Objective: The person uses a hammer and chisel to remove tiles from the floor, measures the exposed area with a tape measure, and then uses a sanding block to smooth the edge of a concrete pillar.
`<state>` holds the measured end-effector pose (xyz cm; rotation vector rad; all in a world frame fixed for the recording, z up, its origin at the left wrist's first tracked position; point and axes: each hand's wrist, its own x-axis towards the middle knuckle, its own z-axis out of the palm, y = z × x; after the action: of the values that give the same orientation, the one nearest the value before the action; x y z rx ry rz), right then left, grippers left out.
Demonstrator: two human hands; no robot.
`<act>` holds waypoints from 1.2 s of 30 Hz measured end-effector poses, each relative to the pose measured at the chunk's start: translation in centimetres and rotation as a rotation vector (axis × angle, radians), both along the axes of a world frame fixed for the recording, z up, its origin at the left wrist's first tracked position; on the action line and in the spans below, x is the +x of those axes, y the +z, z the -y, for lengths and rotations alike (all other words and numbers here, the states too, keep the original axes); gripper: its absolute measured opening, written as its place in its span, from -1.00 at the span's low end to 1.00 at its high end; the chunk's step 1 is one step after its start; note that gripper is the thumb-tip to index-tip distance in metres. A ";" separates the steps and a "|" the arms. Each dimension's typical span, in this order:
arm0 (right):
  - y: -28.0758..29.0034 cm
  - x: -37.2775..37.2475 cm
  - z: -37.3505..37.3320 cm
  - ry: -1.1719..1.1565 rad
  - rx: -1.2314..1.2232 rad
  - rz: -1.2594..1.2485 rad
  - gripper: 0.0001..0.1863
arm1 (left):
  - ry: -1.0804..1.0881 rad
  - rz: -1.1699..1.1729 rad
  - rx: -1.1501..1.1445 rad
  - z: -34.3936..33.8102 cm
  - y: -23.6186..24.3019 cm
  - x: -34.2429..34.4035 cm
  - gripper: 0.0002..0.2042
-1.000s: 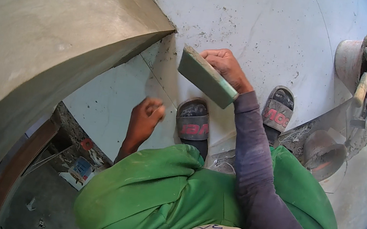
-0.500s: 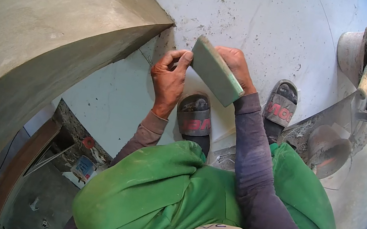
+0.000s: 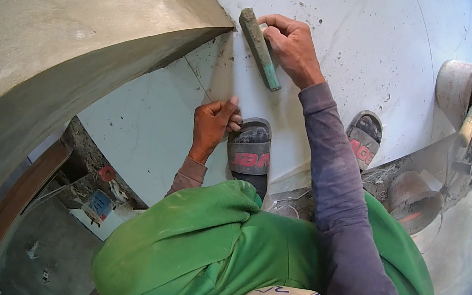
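My right hand (image 3: 292,48) grips a green plaster float (image 3: 259,48), edge-on and smeared with grey mortar, its far end close to the corner where the curved grey plastered wall (image 3: 60,45) meets the white tiled floor (image 3: 354,24). My left hand (image 3: 212,126) rests on the tile with fingers together, touching the toe of my left sandal (image 3: 250,153). It holds nothing that I can see. My right sandal (image 3: 364,137) stands further right. Green trousers fill the lower part of the view.
A grey bucket (image 3: 462,84) with tool handles sticking out stands at the right. A mortar-caked pan (image 3: 413,197) lies below it. A step edge drops to a lower floor at the left, where a small blue container (image 3: 97,206) and debris lie.
My right hand carried the float up and left toward the wall corner, turning it edge-on. My left hand let go of the float and dropped to the tile beside my left sandal.
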<state>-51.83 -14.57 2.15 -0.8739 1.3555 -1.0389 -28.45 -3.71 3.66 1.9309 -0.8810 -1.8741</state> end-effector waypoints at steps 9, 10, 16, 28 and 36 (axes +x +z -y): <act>-0.5 2.8 5.2 0.132 -0.155 -0.240 -0.64 | 0.075 -0.026 0.017 0.3 0.2 0.2 -0.58; -0.9 3.3 6.5 0.135 -0.154 -0.235 -0.64 | 0.061 -0.036 0.006 0.3 0.3 0.1 -0.58; 0.6 1.8 13.0 0.122 -0.253 -0.230 -0.56 | 0.020 0.004 0.022 0.6 0.2 0.2 -0.57; -0.4 2.3 6.8 0.215 -0.213 -0.294 -0.65 | 0.046 -0.023 0.042 0.6 -0.2 0.9 -0.58; 4.4 0.8 11.1 -0.048 -0.169 -0.117 -0.69 | 0.035 -0.038 0.052 0.7 0.5 1.1 -0.64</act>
<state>-51.07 -25.68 6.52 -1.0449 1.4070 -1.1674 -27.38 -4.38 4.13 1.9213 -0.7896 -1.9247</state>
